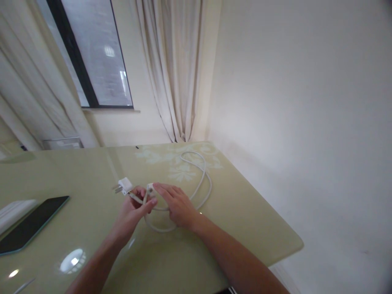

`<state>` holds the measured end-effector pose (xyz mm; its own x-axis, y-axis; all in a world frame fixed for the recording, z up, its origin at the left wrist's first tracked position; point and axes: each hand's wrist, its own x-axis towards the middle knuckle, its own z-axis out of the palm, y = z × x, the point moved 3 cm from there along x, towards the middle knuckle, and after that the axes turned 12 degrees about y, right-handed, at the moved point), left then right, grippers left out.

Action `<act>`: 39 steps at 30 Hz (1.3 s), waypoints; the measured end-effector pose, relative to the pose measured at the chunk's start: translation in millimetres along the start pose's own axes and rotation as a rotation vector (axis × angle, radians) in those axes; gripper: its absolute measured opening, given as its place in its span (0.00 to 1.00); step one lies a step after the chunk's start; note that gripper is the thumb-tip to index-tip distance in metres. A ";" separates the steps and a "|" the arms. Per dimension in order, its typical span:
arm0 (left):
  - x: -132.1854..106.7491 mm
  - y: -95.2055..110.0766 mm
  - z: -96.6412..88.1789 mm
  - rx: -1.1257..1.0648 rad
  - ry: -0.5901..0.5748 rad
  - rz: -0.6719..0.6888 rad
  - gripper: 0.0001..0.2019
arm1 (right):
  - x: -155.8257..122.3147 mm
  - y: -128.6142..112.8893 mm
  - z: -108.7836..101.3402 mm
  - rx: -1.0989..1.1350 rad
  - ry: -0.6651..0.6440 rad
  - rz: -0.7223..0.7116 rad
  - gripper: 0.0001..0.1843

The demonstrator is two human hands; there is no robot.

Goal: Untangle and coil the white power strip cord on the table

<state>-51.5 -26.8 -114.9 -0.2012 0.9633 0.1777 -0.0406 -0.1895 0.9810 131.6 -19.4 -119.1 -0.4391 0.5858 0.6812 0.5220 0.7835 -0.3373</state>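
Note:
A white power cable [204, 176] lies in loose loops on the glossy pale green table [92, 171]. Its white plug [124, 185] with metal prongs points left, just beyond my left hand [131, 212]. My left hand is closed, pinching the cable close behind the plug. My right hand [176, 204] lies over the coiled part, fingers stretched towards the cable's other white end [150, 188], touching it.
A dark tablet or phone [30, 222] lies at the table's left, beside a white object [12, 212] at the frame edge. Curtains [174, 69] and a window [92, 53] stand behind the table. A white wall [306, 122] runs along the table's right edge.

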 end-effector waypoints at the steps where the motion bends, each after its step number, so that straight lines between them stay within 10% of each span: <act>1: -1.3 1.2 1.1 -0.028 -0.055 -0.010 0.25 | 0.0 1.6 -0.2 0.005 0.006 0.007 0.44; 7: -9.0 -6.7 1.8 -0.049 -0.298 0.054 0.41 | 0.3 12.9 1.2 -0.030 0.047 0.061 0.40; 15: -9.6 -1.1 3.1 0.281 -0.130 0.331 0.31 | 6.1 16.6 -20.0 0.006 0.410 0.174 0.36; 22: -10.0 9.6 3.5 0.124 -0.091 0.187 0.19 | 9.5 30.0 -31.7 -0.098 0.587 0.208 0.17; 30: -22.8 -2.8 17.6 -0.205 -0.125 -0.139 0.17 | 2.6 29.4 -31.5 -0.247 0.622 0.347 0.20; 39: -7.4 -11.3 13.7 -0.365 0.076 -0.263 0.21 | 12.2 22.1 -25.7 0.457 0.287 0.493 0.11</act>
<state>-36.2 -29.2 -126.2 -0.2088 0.9735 -0.0931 -0.4392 -0.0083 0.8983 156.6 -0.3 -101.5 0.0094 0.8645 0.5025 0.2244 0.4878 -0.8436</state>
